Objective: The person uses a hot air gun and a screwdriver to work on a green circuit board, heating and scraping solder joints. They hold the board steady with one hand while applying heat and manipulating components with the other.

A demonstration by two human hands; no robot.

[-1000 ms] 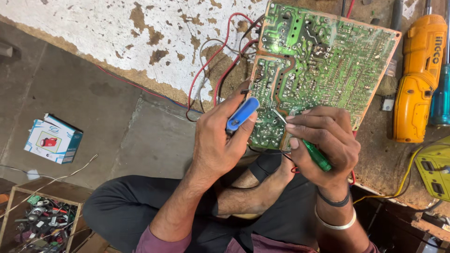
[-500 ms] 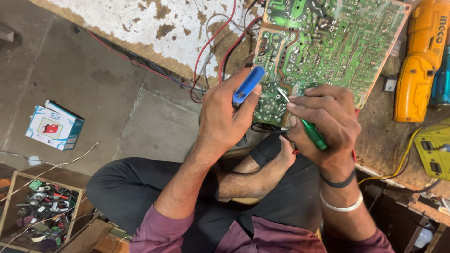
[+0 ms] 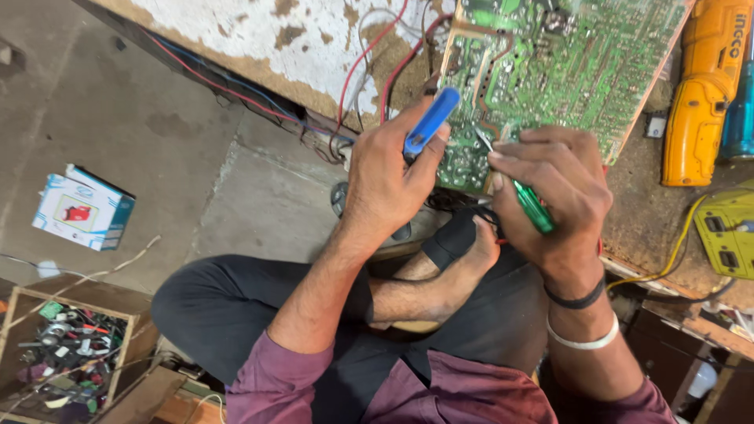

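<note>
Clamped: your left hand (image 3: 385, 177) on blue tool (image 3: 430, 122), right hand (image 3: 554, 192) on green screwdriver (image 3: 528, 202); both tips met board (image 3: 550, 71) edge, tilted toward you for access.

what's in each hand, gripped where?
Left hand: blue-handled tool, gripped on the handle's lower part. Right hand: green-handled screwdriver, pinched near the shaft, its tip at the green circuit board.
</note>
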